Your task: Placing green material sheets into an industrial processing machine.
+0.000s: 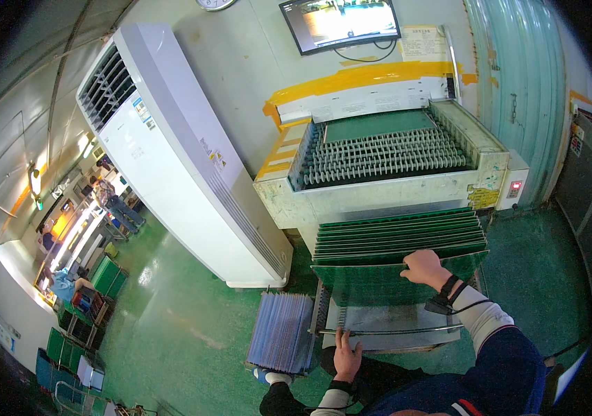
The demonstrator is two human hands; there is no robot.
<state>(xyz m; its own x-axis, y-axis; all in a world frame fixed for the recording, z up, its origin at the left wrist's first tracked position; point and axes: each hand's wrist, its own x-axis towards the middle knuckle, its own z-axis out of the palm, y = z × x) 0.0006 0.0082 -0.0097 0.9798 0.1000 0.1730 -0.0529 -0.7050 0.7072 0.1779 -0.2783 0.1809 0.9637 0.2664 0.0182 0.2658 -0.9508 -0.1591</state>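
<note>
My right hand [424,269] is closed on the top edge of the nearest green panel [372,286], which looks like a circuit board. Behind it, several more thin green panels [400,236] stand on edge in a row. They rest in a metal rack [393,336] with a rod [407,331] across its near side. Close to the rod's left end, my left hand [346,355] has its fingers stretched out and slightly apart, their tips at the rod. Left of the rack is a tight stack of bluish-purple sheets [280,333] standing on edge.
Beyond the rack stands a roller conveyor machine [386,149] with a flat green panel [379,126] at its far end. A tall white air conditioner [192,166] rises to the left. Two people [112,201] are far left by a lit bench. A dark cabinet [580,208] stands right.
</note>
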